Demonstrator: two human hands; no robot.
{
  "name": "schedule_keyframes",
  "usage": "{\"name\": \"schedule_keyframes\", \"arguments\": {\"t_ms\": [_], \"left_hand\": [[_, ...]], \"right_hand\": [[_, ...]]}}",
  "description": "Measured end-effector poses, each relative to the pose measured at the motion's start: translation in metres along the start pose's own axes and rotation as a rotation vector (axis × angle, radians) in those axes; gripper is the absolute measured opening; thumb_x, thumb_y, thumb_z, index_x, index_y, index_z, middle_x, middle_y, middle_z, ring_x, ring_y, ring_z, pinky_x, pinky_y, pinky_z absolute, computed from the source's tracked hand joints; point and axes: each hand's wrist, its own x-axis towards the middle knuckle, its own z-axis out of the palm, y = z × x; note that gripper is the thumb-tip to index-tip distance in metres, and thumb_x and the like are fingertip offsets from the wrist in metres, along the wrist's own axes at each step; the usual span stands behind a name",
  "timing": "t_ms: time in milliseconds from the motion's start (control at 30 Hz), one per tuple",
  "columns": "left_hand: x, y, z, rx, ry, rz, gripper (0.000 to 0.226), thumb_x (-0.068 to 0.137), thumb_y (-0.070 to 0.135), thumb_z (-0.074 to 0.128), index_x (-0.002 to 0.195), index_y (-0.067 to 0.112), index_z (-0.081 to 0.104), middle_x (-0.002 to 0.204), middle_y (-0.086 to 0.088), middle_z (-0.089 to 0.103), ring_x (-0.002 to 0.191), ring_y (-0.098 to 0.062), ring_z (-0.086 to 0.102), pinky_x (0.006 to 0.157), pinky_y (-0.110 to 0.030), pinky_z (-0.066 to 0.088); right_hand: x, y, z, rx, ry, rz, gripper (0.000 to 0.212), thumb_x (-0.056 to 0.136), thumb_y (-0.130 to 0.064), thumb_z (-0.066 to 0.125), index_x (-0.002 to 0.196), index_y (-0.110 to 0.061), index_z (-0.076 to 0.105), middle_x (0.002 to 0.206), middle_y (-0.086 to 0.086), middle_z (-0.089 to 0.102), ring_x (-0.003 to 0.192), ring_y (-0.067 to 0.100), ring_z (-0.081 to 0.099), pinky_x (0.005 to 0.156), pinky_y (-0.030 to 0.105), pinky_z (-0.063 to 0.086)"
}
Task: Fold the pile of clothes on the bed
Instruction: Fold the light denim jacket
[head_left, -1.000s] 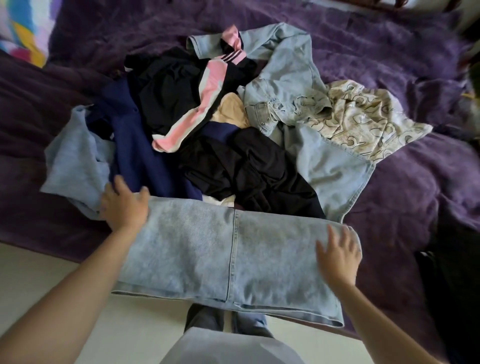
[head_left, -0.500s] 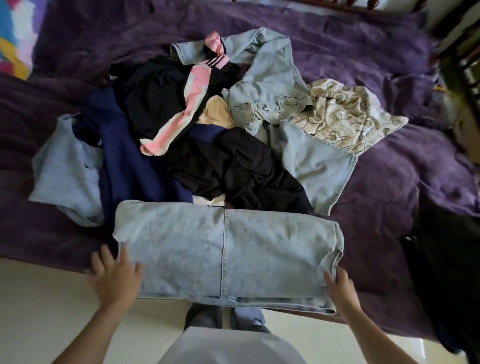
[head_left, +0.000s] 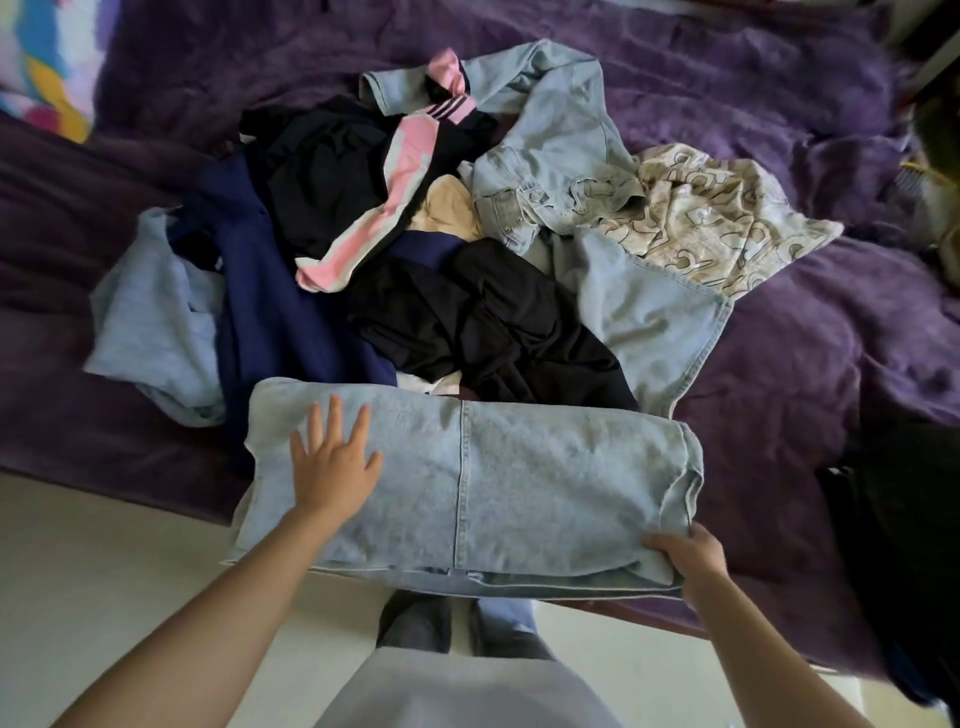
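Folded light-blue jeans (head_left: 519, 478) lie across the near edge of the bed. My left hand (head_left: 332, 462) presses flat on their left part, fingers spread. My right hand (head_left: 685, 556) grips the jeans' lower right corner, fingers curled under the folded edge. Behind the jeans sits a loose pile: a black garment (head_left: 493, 327), a navy garment (head_left: 270, 312), a black and pink top (head_left: 384, 197), a light denim jacket (head_left: 561, 150), a cream patterned shirt (head_left: 717, 218) and a pale blue garment (head_left: 156, 322).
A purple blanket (head_left: 779, 389) covers the bed. A dark bundle (head_left: 904, 545) lies at the right edge. A colourful pillow (head_left: 41, 67) shows at the far left corner. Pale floor (head_left: 104, 571) and my legs are below the bed edge.
My left hand moved from beside the jeans' left end onto their top. My right hand slid from the right edge down to the lower right corner and took hold of it.
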Motion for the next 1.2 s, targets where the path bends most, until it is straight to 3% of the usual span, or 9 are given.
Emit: {"name": "schedule_keyframes", "arguments": {"t_ms": [167, 267, 333, 500, 633, 733, 867, 1000, 1200], "left_hand": [[-0.011, 0.017, 0.018, 0.076, 0.032, 0.307, 0.066, 0.073, 0.043, 0.072, 0.131, 0.016, 0.054, 0.136, -0.025, 0.048, 0.124, -0.047, 0.045, 0.085, -0.063, 0.044], [-0.031, 0.040, 0.042, 0.083, -0.213, 0.294, 0.067, 0.088, 0.060, 0.023, 0.148, 0.029, 0.022, 0.155, -0.021, 0.007, 0.142, -0.042, 0.005, 0.105, -0.063, 0.024], [-0.032, 0.037, 0.054, 0.033, -0.408, 0.161, 0.063, 0.094, 0.060, 0.016, 0.149, 0.034, -0.003, 0.154, -0.011, -0.023, 0.140, -0.038, -0.019, 0.113, -0.057, 0.003], [-0.021, 0.024, 0.045, -0.087, -0.539, 0.158, 0.056, 0.096, 0.052, 0.032, 0.147, 0.032, 0.021, 0.158, -0.005, -0.009, 0.144, -0.035, -0.002, 0.114, -0.052, 0.009], [-0.018, 0.027, -0.005, -1.231, -0.502, -0.259, 0.029, 0.099, 0.034, 0.038, 0.110, 0.018, 0.059, 0.118, -0.003, 0.059, 0.116, -0.022, 0.049, 0.097, -0.033, 0.036], [-0.012, 0.003, -0.027, -1.937, -0.417, -0.498, 0.051, 0.096, 0.054, 0.027, 0.104, 0.019, 0.062, 0.064, 0.006, 0.071, 0.072, -0.016, 0.068, 0.073, -0.035, 0.044], [-0.009, -0.032, -0.021, -1.847, -0.376, -0.582, 0.075, 0.087, 0.069, 0.028, 0.140, 0.016, 0.036, 0.051, 0.007, 0.066, 0.070, -0.022, 0.055, 0.067, -0.034, 0.043], [-0.015, -0.038, -0.017, -1.599, -0.311, -0.486, 0.049, 0.086, 0.032, 0.062, 0.125, 0.003, 0.053, 0.104, -0.012, 0.065, 0.088, -0.024, 0.060, 0.078, -0.033, 0.047], [-0.008, -0.022, -0.023, -1.273, 0.073, -0.410, 0.017, 0.082, 0.010, 0.065, 0.098, 0.008, 0.059, 0.085, -0.003, 0.061, 0.093, -0.028, 0.060, 0.080, -0.034, 0.046]], "right_hand": [[-0.010, -0.019, -0.021, 0.087, 0.155, -0.109, 0.046, 0.068, 0.013, 0.067, 0.111, 0.003, 0.057, 0.093, 0.013, 0.056, 0.082, 0.026, 0.052, 0.076, 0.036, 0.046], [-0.016, -0.028, -0.023, 0.062, 0.174, -0.155, 0.051, 0.067, 0.013, 0.067, 0.115, 0.002, 0.056, 0.094, 0.011, 0.056, 0.085, 0.026, 0.053, 0.083, 0.041, 0.048], [-0.030, -0.039, -0.020, 0.011, 0.206, -0.250, 0.053, 0.069, 0.007, 0.067, 0.119, -0.004, 0.055, 0.095, 0.007, 0.058, 0.087, 0.027, 0.055, 0.086, 0.043, 0.049], [-0.112, -0.092, 0.013, -0.222, 0.156, -0.623, 0.064, 0.080, -0.010, 0.064, 0.138, -0.025, 0.042, 0.101, 0.009, 0.065, 0.092, 0.031, 0.061, 0.078, 0.036, 0.045], [-0.181, -0.102, 0.082, -0.478, -0.103, -1.077, 0.074, 0.083, -0.015, 0.057, 0.142, -0.044, 0.025, 0.083, 0.009, 0.062, 0.072, 0.030, 0.059, 0.062, 0.031, 0.042], [-0.204, -0.096, 0.137, -0.694, -0.419, -1.175, 0.073, 0.086, -0.019, 0.054, 0.146, -0.039, 0.018, 0.108, 0.016, 0.061, 0.098, 0.035, 0.056, 0.081, 0.036, 0.041], [-0.201, -0.068, 0.179, -0.958, -0.760, -1.001, 0.071, 0.090, -0.032, 0.057, 0.148, -0.029, 0.017, 0.142, 0.001, 0.044, 0.134, 0.022, 0.028, 0.104, 0.036, 0.023], [-0.178, -0.051, 0.171, -0.929, -0.629, -0.927, 0.058, 0.095, -0.041, 0.046, 0.147, -0.028, 0.024, 0.150, -0.003, 0.031, 0.141, 0.016, 0.017, 0.111, 0.035, 0.019], [-0.146, -0.044, 0.143, -1.058, -0.477, -0.869, 0.054, 0.097, -0.041, 0.041, 0.146, -0.033, 0.022, 0.155, -0.009, 0.013, 0.142, 0.016, 0.015, 0.111, 0.036, 0.023]]}}
